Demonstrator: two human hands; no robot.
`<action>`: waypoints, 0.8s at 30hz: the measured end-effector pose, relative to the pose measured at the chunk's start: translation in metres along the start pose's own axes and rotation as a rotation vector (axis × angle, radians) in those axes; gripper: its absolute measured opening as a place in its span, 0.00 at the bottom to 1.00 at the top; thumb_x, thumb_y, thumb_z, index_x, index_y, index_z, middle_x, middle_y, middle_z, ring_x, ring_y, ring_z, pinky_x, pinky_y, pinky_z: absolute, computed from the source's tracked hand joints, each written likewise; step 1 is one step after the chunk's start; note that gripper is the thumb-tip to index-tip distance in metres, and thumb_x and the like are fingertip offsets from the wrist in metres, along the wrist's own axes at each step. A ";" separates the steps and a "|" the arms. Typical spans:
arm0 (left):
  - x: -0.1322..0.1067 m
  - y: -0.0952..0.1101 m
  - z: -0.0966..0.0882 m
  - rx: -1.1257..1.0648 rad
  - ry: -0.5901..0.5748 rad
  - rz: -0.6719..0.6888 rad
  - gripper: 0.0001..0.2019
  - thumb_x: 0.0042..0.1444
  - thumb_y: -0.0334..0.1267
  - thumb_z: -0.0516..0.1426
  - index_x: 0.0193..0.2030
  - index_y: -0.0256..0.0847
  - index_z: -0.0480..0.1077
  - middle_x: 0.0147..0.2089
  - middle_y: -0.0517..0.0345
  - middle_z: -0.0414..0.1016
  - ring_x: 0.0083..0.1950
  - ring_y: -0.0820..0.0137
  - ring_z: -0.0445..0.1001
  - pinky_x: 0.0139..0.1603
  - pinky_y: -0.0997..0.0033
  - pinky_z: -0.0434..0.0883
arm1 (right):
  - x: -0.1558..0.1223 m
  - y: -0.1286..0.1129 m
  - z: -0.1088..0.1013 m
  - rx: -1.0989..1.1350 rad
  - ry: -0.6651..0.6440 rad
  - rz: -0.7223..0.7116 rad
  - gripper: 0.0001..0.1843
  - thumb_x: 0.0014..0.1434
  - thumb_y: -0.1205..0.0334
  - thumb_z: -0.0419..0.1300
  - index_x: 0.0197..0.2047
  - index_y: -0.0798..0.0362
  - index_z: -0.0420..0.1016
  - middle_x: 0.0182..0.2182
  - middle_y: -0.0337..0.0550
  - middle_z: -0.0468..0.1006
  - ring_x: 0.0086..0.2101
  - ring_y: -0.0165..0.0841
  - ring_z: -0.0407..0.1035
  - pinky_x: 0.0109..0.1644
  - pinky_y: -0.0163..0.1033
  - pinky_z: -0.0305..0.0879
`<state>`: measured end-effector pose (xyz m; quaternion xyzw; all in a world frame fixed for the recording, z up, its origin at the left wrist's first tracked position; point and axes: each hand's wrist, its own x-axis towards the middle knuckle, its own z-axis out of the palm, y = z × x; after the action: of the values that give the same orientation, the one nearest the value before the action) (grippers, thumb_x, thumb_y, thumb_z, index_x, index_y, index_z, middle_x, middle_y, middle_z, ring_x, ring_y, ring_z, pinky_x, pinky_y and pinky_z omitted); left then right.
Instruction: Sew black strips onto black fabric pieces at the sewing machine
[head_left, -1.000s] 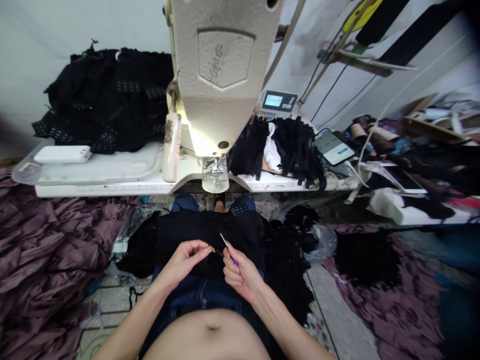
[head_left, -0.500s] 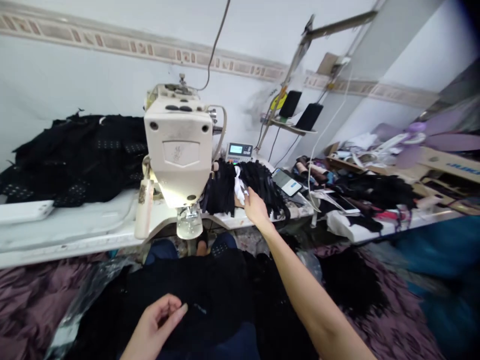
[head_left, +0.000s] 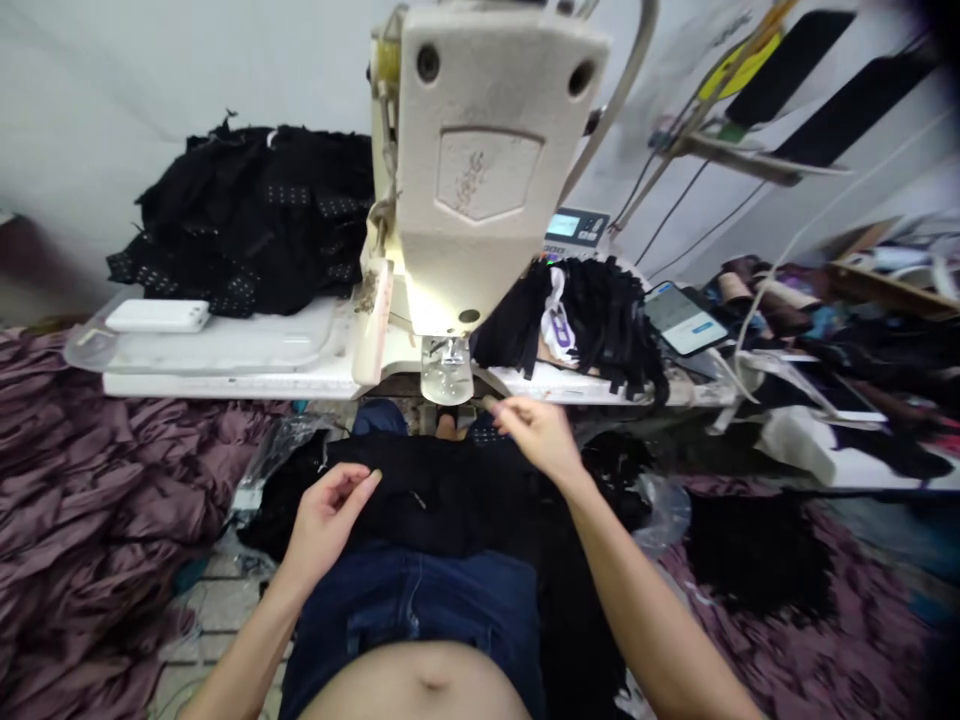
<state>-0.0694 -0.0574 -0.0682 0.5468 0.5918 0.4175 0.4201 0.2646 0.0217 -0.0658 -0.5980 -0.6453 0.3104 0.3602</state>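
My left hand (head_left: 334, 510) is closed above the black fabric (head_left: 457, 490) on my lap, thumb against curled fingers, nothing showing in it. My right hand (head_left: 536, 435) is just in front of the table edge, right of the needle area, its fingers pinched. A small dark tip shows at those fingertips, too blurred to name. Directly ahead stands a sewing machine (head_left: 487, 190) with a clear guard (head_left: 446, 372) at its needle. Behind my right hand, a white and purple item (head_left: 559, 325) lies on a bundle of black strips (head_left: 607, 315).
Black garments (head_left: 255, 220) are piled at the left, behind a white box-like device (head_left: 157, 316) on a clear plastic tray (head_left: 292, 345). A phone (head_left: 686, 318) and thread cones (head_left: 739, 285) lie to the right. Mauve fabric (head_left: 112, 480) is heaped below the table.
My right hand has drawn back from the white item on the black strips to the front of the table edge. My left hand stays over the lap fabric. The view has tilted down and moved closer.
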 end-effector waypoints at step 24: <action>0.009 -0.005 0.042 0.252 -0.322 0.180 0.18 0.70 0.49 0.58 0.58 0.42 0.79 0.60 0.45 0.81 0.65 0.52 0.75 0.70 0.47 0.68 | -0.062 0.012 0.054 0.578 -0.376 0.291 0.24 0.51 0.42 0.79 0.33 0.52 0.77 0.28 0.37 0.76 0.24 0.28 0.65 0.26 0.34 0.59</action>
<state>-0.0317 -0.0473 -0.0860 0.7052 0.5133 0.2836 0.3985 0.2277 -0.0375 -0.1112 -0.4896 -0.4940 0.6321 0.3415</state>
